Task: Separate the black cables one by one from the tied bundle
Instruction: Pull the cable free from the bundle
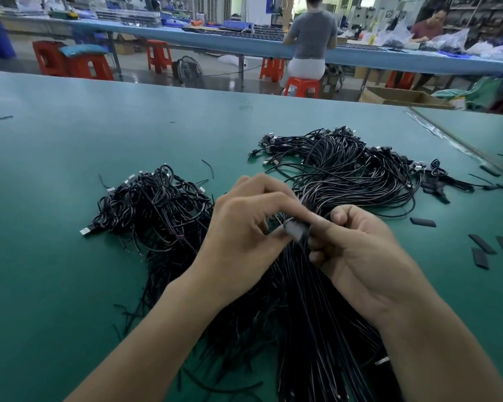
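Observation:
A big bundle of black cables (346,169) lies on the green table (70,140), its strands running down toward me under both hands. My left hand (244,227) and my right hand (357,250) meet over the bundle's middle. Together their fingertips pinch a small pale tie or sleeve (295,229) wrapped at the cables; blur hides exactly what it is. A second heap of black cables (157,204) with USB plugs sits to the left of my left hand.
Short black sleeve pieces (482,245) lie scattered at the right. The table's right edge (447,137) runs diagonally. Beyond the far edge are red stools (301,87), a cardboard box (401,97) and two people at a blue bench.

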